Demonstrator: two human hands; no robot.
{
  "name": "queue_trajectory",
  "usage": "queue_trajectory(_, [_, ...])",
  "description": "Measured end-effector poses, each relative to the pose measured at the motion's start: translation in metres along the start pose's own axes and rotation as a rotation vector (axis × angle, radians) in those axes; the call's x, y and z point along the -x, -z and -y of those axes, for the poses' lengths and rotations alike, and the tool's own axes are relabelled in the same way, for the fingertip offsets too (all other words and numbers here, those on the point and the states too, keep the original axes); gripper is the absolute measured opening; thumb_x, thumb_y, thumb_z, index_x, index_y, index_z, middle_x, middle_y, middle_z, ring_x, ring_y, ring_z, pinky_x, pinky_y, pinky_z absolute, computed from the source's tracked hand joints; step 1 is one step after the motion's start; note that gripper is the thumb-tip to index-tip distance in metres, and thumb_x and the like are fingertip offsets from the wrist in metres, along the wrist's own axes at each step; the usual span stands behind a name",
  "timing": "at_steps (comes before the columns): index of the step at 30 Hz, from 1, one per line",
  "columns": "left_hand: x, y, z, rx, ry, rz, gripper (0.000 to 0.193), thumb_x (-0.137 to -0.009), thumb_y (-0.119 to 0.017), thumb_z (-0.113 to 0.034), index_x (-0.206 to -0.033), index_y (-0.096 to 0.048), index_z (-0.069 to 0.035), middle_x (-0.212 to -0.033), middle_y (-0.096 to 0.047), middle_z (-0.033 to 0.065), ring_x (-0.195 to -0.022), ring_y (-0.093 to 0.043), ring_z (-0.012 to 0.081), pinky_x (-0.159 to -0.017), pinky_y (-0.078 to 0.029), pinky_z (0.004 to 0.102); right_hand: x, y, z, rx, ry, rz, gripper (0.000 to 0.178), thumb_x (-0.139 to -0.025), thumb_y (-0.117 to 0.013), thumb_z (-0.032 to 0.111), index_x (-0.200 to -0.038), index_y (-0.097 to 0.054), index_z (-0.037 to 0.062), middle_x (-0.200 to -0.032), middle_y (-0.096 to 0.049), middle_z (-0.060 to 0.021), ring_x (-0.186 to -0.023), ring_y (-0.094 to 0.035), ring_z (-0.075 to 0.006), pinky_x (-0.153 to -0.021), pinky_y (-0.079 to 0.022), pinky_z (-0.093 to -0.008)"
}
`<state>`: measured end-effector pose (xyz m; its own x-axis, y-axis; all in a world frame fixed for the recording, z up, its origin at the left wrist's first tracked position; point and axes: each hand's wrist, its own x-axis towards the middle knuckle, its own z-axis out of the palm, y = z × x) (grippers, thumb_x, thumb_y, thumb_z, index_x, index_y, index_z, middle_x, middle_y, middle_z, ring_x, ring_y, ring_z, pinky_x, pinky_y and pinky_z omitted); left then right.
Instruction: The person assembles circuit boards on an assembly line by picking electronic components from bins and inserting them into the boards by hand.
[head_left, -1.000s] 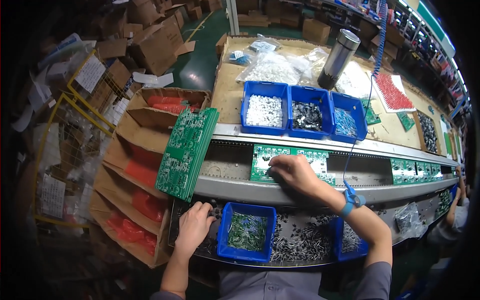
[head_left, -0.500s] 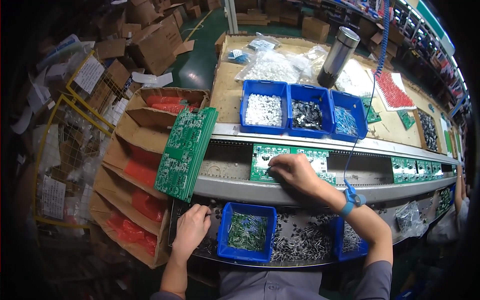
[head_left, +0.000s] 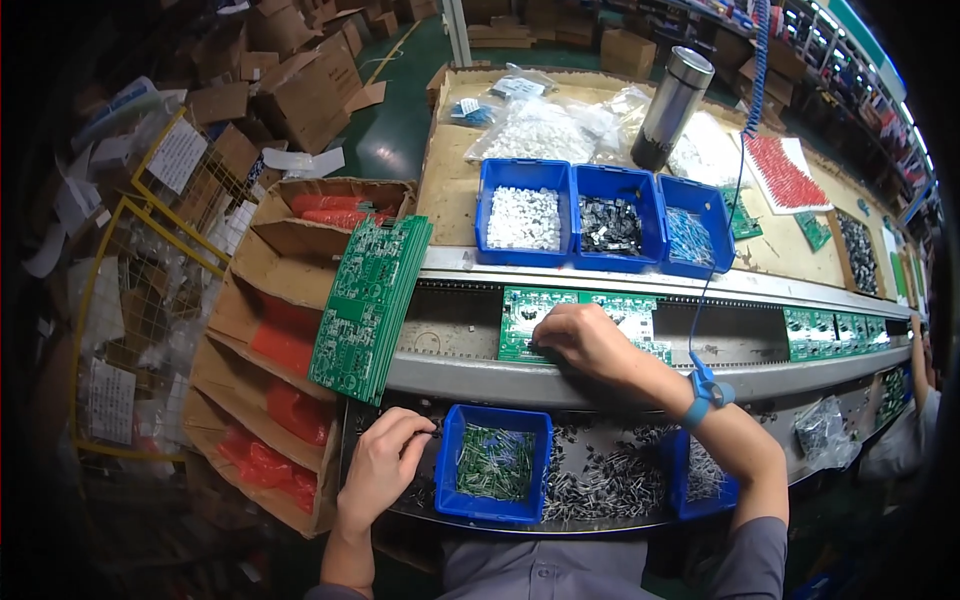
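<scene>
My right hand [head_left: 592,342] bends over a green circuit board [head_left: 630,318] on the rail track. Its fingertips are pinched together at the board's left part; whatever they hold is hidden. A blue wrist strap [head_left: 707,396] with a coiled cord circles that wrist. Down at the left, my left hand [head_left: 383,462] hovers over the dark parts tray, thumb and fingers drawn together beside a blue bin [head_left: 495,464] of green-bodied leaded parts. A tiny dark bit shows at its fingertips, too small to name. Loose black leaded components [head_left: 610,480] lie heaped right of that bin.
A stack of green boards [head_left: 370,305] leans on a cardboard divider rack [head_left: 225,370] at left. Beyond the track stand blue bins of white [head_left: 523,218], black [head_left: 610,226] and blue parts [head_left: 690,237]. A steel flask [head_left: 675,108] stands behind them. More boards [head_left: 835,333] sit farther right.
My left hand has shifted slightly right and its fingers have come toward the blue bin's edge. My right hand has barely moved, staying at the same part of the board.
</scene>
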<state>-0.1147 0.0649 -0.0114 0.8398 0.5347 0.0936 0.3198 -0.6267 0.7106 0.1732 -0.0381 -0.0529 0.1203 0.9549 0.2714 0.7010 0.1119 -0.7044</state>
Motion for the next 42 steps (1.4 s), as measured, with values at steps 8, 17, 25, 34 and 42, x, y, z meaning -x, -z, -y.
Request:
queue_trajectory(8, [-0.029,0.0,-0.029,0.047,-0.179,0.054,0.013,-0.076,-0.064,0.005,-0.088,-0.063,0.001,-0.085,-0.06,0.0126,-0.074,-0.061,0.027,-0.065,-0.049,0.0321,0.0,0.0,-0.001,-0.015,-0.008,-0.007,0.008,-0.075,-0.062,0.002,-0.082,-0.066,-0.0004,-0.081,-0.064,-0.0159,-0.076,-0.062,-0.034,-0.069,-0.05,-0.0394])
queue_trajectory(17, [-0.105,-0.02,-0.061,0.119,-0.452,0.115,0.011,-0.075,-0.065,0.002,-0.086,-0.063,0.001,-0.079,-0.063,0.0138,-0.071,-0.063,0.027,-0.063,-0.049,0.0321,0.004,-0.004,0.002,0.047,-0.05,0.004,0.013,-0.073,-0.063,0.005,-0.084,-0.069,0.0046,-0.081,-0.061,-0.0152,-0.078,-0.061,-0.0337,-0.07,-0.049,-0.0417])
queue_trajectory(25, [-0.144,-0.066,-0.056,0.174,-0.476,0.173,0.01,-0.077,-0.062,0.001,-0.086,-0.064,0.001,-0.081,-0.062,0.0129,-0.075,-0.062,0.0268,-0.066,-0.049,0.0339,0.093,0.077,0.055,0.265,-0.147,-0.128,0.027,-0.072,-0.066,0.003,-0.099,-0.065,0.0016,-0.091,-0.061,-0.0146,-0.085,-0.059,-0.0335,-0.075,-0.049,-0.0394])
queue_trajectory(34, [-0.147,-0.096,-0.037,0.12,-0.53,0.118,0.01,-0.075,-0.062,0.002,-0.085,-0.065,0.0,-0.082,-0.063,0.0125,-0.078,-0.061,0.028,-0.07,-0.048,0.0353,0.289,0.093,0.073,0.762,-1.002,-0.408,0.027,-0.07,-0.066,0.001,-0.096,-0.06,0.0001,-0.085,-0.06,-0.0166,-0.076,-0.06,-0.0315,-0.068,-0.047,-0.0361])
queue_trajectory(42, [-0.143,-0.104,-0.024,0.088,-0.506,0.119,0.01,-0.075,-0.063,0.001,-0.085,-0.065,0.0,-0.081,-0.062,0.0126,-0.077,-0.06,0.029,-0.07,-0.048,0.036,0.301,0.066,0.074,0.448,-1.224,-0.383,0.019,-0.072,-0.064,0.014,-0.075,-0.059,-0.0041,-0.073,-0.059,-0.0216,-0.067,-0.061,-0.0355,-0.06,-0.047,-0.0394])
